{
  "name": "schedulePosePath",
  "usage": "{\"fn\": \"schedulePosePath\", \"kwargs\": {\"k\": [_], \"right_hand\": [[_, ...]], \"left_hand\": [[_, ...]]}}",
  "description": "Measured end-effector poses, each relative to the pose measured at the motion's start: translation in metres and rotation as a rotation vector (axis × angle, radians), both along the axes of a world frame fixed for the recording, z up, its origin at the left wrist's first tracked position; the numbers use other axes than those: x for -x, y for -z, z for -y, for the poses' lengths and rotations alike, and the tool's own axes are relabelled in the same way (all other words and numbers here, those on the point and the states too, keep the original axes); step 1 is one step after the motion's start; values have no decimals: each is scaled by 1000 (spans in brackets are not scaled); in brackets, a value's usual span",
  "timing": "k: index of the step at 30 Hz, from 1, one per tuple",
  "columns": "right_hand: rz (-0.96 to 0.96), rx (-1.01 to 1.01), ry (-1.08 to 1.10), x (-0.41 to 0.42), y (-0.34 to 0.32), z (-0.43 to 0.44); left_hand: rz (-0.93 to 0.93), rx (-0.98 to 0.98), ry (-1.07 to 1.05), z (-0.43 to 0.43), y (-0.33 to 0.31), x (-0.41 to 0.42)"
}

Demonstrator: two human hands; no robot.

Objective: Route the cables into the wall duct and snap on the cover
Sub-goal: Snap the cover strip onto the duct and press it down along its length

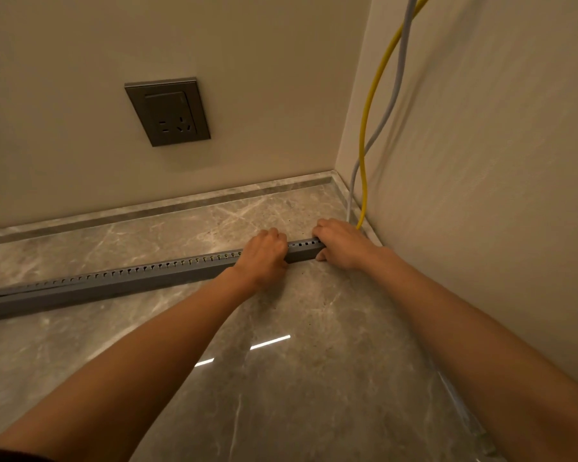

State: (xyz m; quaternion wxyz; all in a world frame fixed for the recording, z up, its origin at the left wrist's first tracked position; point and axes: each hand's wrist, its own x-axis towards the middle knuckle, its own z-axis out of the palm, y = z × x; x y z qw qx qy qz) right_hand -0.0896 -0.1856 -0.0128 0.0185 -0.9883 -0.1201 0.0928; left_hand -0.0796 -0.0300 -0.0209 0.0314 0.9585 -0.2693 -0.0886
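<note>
The duct (114, 281) is plain grey with a row of small dark slots along its top edge. The floor (281, 361) is grey-brown marble with pale veins and white glints. At two o'clock, a yellow cable (369, 111) and a pale grey cable (397, 85) hang against cream walls (247, 61). The socket (167, 111) at eleven o'clock is dark grey.
</note>
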Motion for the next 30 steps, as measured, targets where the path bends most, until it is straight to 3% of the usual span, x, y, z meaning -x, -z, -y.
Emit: {"fn": "schedulePosePath", "kwargs": {"k": [6, 13, 23, 30], "right_hand": [[-10, 4, 25, -5, -3, -12], [-125, -262, 28, -9, 2, -58], [-39, -301, 26, -7, 8, -86], [-63, -242, 13, -9, 2, -85]], "left_hand": [[-107, 190, -61, -25, -5, -7], [-249, 129, -158, -78, -15, -22], [-59, 47, -132, -79, -9, -15], [-104, 134, -141, -86, -7, -13]]}}
